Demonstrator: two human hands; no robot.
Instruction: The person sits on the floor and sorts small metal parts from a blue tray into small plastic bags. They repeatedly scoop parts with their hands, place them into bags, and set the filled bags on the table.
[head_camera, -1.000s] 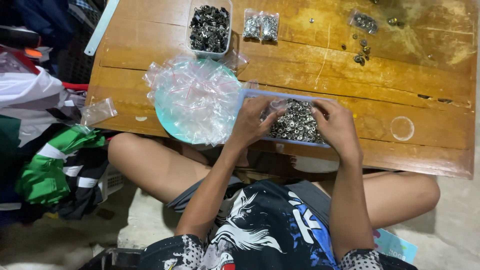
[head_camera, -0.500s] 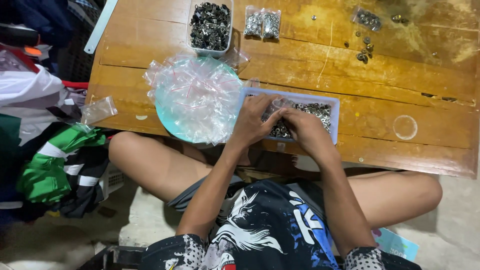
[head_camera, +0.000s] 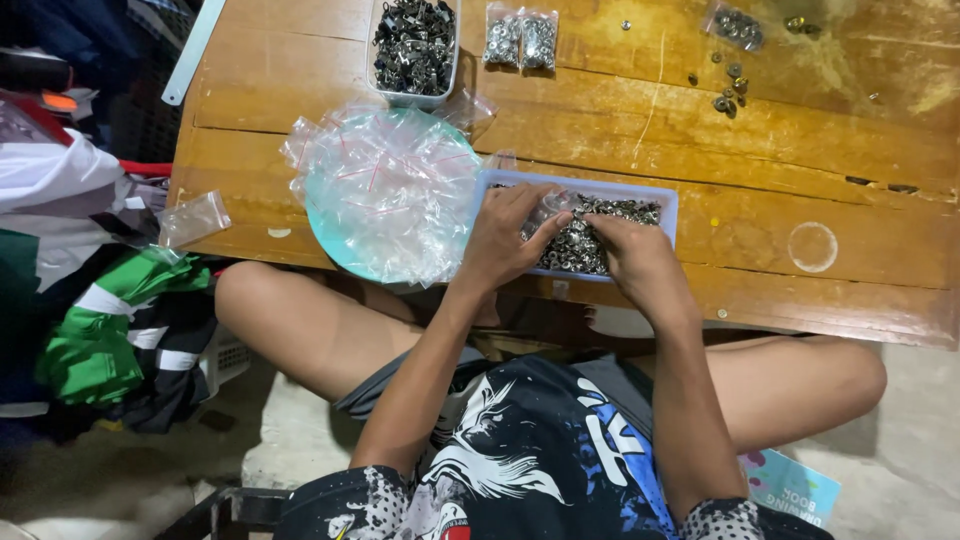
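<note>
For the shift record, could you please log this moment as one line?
left hand: holds small clear bag over blue tray | right hand: in tray's metal parts | bag pile: left of tray

Left hand (head_camera: 505, 238) and right hand (head_camera: 640, 262): both forearms extended forward, hands close together, fingers curled downward, pinching.

Green-and-white cloth (head_camera: 95, 330) beside the table (head_camera: 850, 150); 2 filled bags (head_camera: 520, 40) on top.
</note>
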